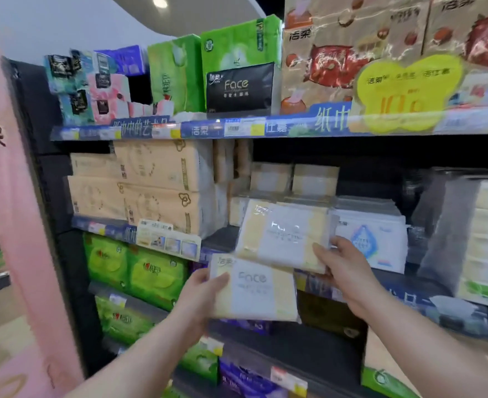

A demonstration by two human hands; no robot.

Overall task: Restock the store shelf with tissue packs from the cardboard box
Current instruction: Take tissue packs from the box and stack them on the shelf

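1. The right hand (pixel 343 268) is gripping a soft, pale-yellow and white plastic-wrapped tissue pack (pixel 283 234) by its right edge. The thumb is lying across the front and the fingers are curling behind. The pack is tilting in front of the middle shelf, probably because it is the one going in first.
2. The left hand (pixel 201 294) is holding a second yellow-and-white pack printed "Face" (pixel 257 291) lower down, thumb pressing over its left edge and the other fingers hidden behind it. This pack is likely waiting its turn, held low so it is not blocking the way in (the two packs are overlapping in the view, and whether they are touching I cannot tell).
3. The dark bare patch of the middle shelf board (pixel 222 239) is lying open between the big peach-coloured tissue bundles (pixel 156 182) on the left and a white pack with a blue drop (pixel 372 239) on the right. Similar yellow-and-white packs (pixel 268 176) are sitting stacked at the back, so this looks like the slot being filled.
4. Both forearms are reaching up and forward. The right is stretching higher and nearer the shelf, while the left is hanging back below it.
5. The cardboard box is not showing in this view.
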